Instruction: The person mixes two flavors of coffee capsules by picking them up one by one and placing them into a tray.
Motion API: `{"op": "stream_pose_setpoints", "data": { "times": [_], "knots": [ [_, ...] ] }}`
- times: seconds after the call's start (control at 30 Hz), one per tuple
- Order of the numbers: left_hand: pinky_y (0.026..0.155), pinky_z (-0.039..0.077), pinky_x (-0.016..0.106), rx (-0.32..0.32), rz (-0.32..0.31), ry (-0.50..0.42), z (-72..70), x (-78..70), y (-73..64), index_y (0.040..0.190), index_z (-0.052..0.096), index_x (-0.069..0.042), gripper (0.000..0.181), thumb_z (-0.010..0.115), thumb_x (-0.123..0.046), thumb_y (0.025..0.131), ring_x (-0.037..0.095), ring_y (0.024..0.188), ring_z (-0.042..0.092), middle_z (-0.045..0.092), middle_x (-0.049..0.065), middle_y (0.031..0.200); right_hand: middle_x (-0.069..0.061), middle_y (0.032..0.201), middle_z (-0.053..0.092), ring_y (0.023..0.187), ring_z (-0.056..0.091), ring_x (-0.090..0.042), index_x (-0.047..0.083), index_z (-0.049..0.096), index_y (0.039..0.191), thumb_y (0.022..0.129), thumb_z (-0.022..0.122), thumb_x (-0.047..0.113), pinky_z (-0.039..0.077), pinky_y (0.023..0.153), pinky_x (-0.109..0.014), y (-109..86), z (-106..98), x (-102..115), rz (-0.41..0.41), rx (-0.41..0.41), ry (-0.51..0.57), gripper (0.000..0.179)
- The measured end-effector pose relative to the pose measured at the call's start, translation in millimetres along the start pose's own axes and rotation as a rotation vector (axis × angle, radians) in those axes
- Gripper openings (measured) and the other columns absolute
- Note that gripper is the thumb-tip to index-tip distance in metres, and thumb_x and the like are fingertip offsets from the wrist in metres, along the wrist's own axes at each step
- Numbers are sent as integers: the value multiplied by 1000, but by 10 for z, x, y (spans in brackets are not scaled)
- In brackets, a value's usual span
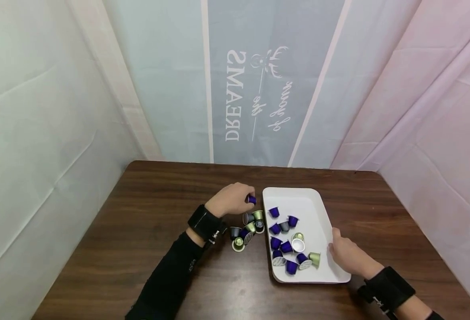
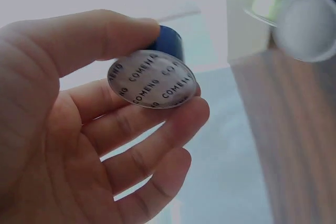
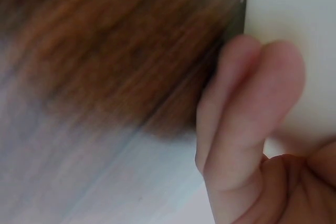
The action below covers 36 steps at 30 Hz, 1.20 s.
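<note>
My left hand (image 1: pixel 230 199) pinches a dark blue coffee capsule (image 1: pixel 252 199) just left of the white tray's upper corner. In the left wrist view, its printed silver foil lid (image 2: pixel 152 80) shows between thumb and fingers. Below that hand, a loose cluster of green, grey, black and blue capsules (image 1: pixel 248 231) lies on the table. The tray (image 1: pixel 311 204) holds several blue capsules (image 1: pixel 285 247), a grey one (image 1: pixel 284 226) and green ones (image 1: pixel 315 258). At the tray's right side, my right hand (image 1: pixel 348 252) grips the rim; its fingers (image 3: pixel 262 103) lie along the edge in the right wrist view.
Everything stands on a dark brown wooden table (image 1: pixel 147 213). Pale curtains surround it on three sides, and a grey-blue cloth with mirrored lettering (image 1: pixel 235 95) hangs behind the far edge. The capsule cluster lies close against the tray's left rim.
</note>
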<state>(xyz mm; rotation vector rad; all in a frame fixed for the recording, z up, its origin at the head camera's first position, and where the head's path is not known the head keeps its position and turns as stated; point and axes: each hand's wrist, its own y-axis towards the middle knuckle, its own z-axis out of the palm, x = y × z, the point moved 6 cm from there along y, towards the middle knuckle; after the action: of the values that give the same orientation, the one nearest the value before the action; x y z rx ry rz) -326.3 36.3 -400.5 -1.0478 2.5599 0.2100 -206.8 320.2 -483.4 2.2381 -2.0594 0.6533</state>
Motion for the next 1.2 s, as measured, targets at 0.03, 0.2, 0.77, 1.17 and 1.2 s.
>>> {"op": "stream_pose_setpoints", "data": {
  "times": [0.03,0.2,0.77,1.17,1.2],
  "knots": [
    [52,34,22,7,20,21,-23,-53,36,100,63,-16,12,60,-22,91,8,57,44,54,-5,78,-30,90,60,79,63,-24,-22,19,125,94,46,2,50,63,-39,-2,-5,-2,0,-1,-2,47],
    [51,28,22,74,92,120,-83,-281,224,100,60,-16,11,57,-24,94,8,52,35,42,-5,68,-31,91,60,81,63,-24,-22,18,127,94,46,3,51,65,-39,2,-29,5,-2,-4,-4,49],
    [60,34,21,209,172,249,227,-712,701,102,60,-15,11,53,-22,97,9,69,45,53,-4,85,-32,94,59,82,62,-24,-22,18,129,95,46,4,50,65,-39,5,-10,20,33,18,14,51],
    [79,43,24,181,153,235,316,-754,808,130,54,-15,35,55,-24,96,13,100,54,54,3,121,-33,95,59,82,62,-24,-22,18,129,95,46,4,50,66,-39,-21,6,-24,19,6,18,51],
    [81,43,25,179,144,225,299,-746,800,132,53,-16,37,55,-25,96,14,103,54,53,4,124,-32,95,59,82,62,-24,-23,18,128,95,46,3,50,65,-39,-27,2,-25,14,4,17,51]
  ]
}}
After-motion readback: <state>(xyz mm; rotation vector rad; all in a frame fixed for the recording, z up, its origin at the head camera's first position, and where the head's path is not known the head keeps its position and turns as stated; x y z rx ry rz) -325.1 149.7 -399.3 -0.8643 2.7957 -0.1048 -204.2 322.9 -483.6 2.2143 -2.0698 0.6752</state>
